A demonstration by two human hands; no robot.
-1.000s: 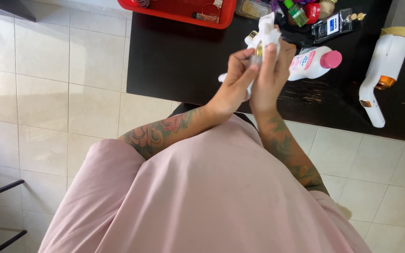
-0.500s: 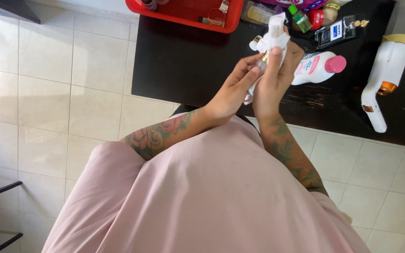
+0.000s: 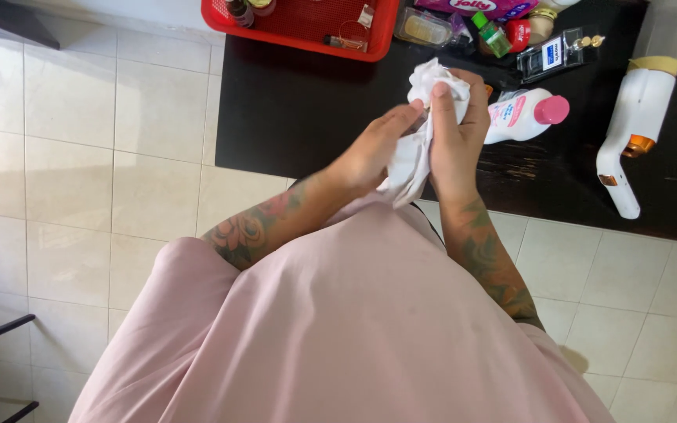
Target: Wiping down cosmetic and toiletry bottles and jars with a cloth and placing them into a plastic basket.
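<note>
Both hands are raised over the edge of a black table (image 3: 291, 102), working a crumpled white cloth (image 3: 415, 153). My right hand (image 3: 456, 137) wraps around the cloth, with a small object hidden inside it; only a bit of orange shows. My left hand (image 3: 374, 149) presses fingertips against the cloth from the left, and a tail of cloth hangs down between the palms. Both forearms are tattooed. A pink shirt fills the lower view.
On the table lie a white bottle with a pink cap (image 3: 523, 116), a white hair dryer (image 3: 632, 110), a red basket (image 3: 303, 23) and several small bottles and jars (image 3: 503, 31) at the back. Pale floor tiles (image 3: 80, 157) spread left and below.
The hands keep the cloth between them and have turned it slightly; the left fingers slid along it. The view shifted a little, otherwise the table items stayed put.
</note>
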